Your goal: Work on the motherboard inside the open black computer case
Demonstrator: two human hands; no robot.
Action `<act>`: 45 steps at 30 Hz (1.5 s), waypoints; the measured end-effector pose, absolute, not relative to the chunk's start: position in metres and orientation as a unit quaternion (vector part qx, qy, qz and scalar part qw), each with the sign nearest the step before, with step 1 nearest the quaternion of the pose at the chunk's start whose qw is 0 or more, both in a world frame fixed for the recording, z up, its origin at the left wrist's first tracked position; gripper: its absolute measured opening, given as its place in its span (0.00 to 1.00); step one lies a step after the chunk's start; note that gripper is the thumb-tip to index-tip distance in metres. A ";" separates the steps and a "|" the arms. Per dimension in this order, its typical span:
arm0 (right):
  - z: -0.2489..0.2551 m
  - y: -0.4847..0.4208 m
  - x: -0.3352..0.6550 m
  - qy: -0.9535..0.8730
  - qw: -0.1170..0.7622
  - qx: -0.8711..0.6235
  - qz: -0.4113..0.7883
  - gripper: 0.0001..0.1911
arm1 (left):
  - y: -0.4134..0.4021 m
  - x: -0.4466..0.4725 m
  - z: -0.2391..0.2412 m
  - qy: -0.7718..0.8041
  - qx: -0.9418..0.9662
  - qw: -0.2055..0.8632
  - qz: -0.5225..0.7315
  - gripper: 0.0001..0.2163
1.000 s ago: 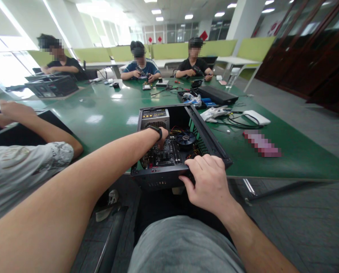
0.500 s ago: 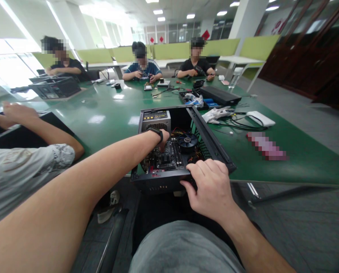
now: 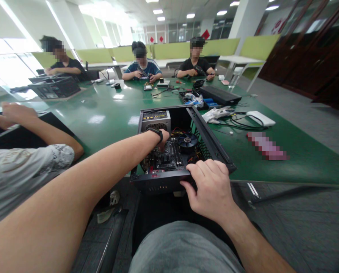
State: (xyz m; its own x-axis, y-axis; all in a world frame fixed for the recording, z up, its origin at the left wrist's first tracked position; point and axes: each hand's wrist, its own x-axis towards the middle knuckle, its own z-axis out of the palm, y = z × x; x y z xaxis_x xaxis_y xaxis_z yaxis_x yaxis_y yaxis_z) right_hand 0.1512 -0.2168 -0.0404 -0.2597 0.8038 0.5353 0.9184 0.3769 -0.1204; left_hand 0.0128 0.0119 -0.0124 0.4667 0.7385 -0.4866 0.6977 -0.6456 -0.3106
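Note:
An opened black computer case (image 3: pixel 158 181) lies on the near edge of the green table. Inside it are a motherboard (image 3: pixel 169 159), a round CPU fan (image 3: pixel 187 143) and a power supply (image 3: pixel 157 120) in the far left corner. My left hand (image 3: pixel 164 139), with a dark wristband, reaches down into the case beside the power supply; its fingers are mostly hidden, and what they touch does not show. My right hand (image 3: pixel 211 184) is closed over the near right rim of the case, thumb on the outer face and fingers over the top.
White gloves (image 3: pixel 218 113), black cables (image 3: pixel 237 122) and a white box (image 3: pixel 261 118) lie to the right. Behind the case is a tray of blue-handled tools (image 3: pixel 211 102). A co-worker's arm (image 3: pixel 52 132) is close on my left; several people work across the green table (image 3: pixel 107 106).

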 end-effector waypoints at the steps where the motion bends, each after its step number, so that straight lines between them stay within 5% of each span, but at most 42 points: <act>1: -0.040 -0.217 0.151 -0.786 0.265 -0.548 -0.107 0.12 | 0.012 0.013 -0.012 -0.419 -0.856 0.036 0.299 0.26; 45: -0.040 -0.217 0.150 -0.785 0.271 -0.546 -0.109 0.12 | 0.021 0.010 -0.021 -0.418 -0.857 0.036 0.301 0.25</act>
